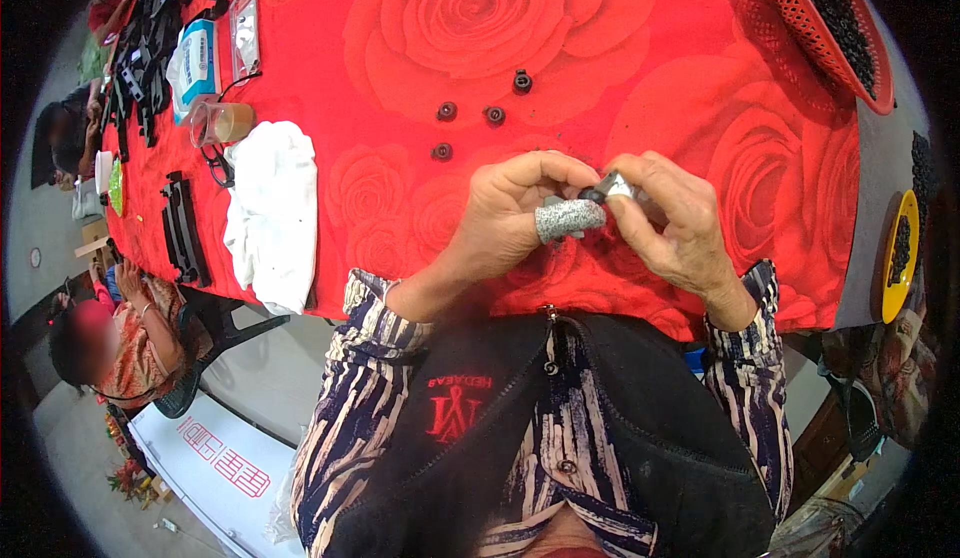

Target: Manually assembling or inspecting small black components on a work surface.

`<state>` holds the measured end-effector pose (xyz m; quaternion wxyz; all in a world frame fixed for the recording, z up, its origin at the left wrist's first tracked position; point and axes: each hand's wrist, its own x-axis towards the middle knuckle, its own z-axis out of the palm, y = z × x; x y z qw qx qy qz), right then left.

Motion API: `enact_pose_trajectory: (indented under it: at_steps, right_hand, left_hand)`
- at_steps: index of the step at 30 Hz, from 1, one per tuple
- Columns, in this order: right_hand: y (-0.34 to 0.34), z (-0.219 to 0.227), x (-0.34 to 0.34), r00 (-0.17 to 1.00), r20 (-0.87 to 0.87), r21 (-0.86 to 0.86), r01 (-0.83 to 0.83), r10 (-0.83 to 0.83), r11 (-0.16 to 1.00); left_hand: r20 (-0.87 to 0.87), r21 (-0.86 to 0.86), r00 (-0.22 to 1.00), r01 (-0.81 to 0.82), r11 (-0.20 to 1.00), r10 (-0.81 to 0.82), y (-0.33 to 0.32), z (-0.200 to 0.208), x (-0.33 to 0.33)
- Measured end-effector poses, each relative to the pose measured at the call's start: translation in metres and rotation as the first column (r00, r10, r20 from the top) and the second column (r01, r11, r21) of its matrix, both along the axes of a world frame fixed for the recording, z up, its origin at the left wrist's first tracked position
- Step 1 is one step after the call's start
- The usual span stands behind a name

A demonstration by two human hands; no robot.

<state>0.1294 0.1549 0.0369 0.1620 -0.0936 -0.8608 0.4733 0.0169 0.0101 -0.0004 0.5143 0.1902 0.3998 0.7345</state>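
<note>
Head view: pinching small black piece (593,196) with left hand (510,208) over red-covered counter (390,228); pinching silvery piece (620,186) with right hand (672,220), just right of black one. Can't tell long axis. Well short of loose black parts (494,115).

Between the left grip (510,206) and the right grip (675,220) sits a small black part (592,195) that looks like plastic, against a shiny silver piece (620,185) with a metallic gleam. The speckled finger wrap (570,220) on the left grip looks rough and matt. Beneath both, smooth printed cloth covers the tabletop (400,218). Just beyond, four black fittings (494,115) resemble hard, faintly glossy plastic. Left of the grips, a white cloth (272,218) is soft, matt and creased; past it, a see-through cup (205,121) is glossy. Far right, the perforated basket (815,33) and yellow dish (897,304) look like smooth plastic.
</note>
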Motion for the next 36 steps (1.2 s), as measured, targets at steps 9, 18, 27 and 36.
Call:
enact_pose_trajectory:
  at_steps: [9,18,27,36]
  right_hand:
    - [-0.001,-0.003,0.001,0.999,-0.002,0.020,-0.048,0.048,0.999]
    - [-0.002,-0.001,0.001,0.999,0.039,0.010,-0.037,0.037,0.999]
    - [0.000,-0.006,0.002,0.997,0.016,0.059,-0.081,0.080,0.995]
    - [0.005,0.008,0.006,0.997,0.070,-0.251,-0.026,0.045,0.968]
  left_hand:
    - [0.069,-0.041,0.998,0.009,0.999,-0.006,0.000,0.002,0.000]
    - [0.075,-0.055,0.997,0.015,0.998,-0.011,-0.002,0.000,0.000]
    - [0.039,-0.116,0.999,0.013,0.993,-0.009,-0.002,0.001,-0.001]
    - [-0.273,0.094,0.949,-0.140,0.986,0.160,0.000,-0.008,0.003]
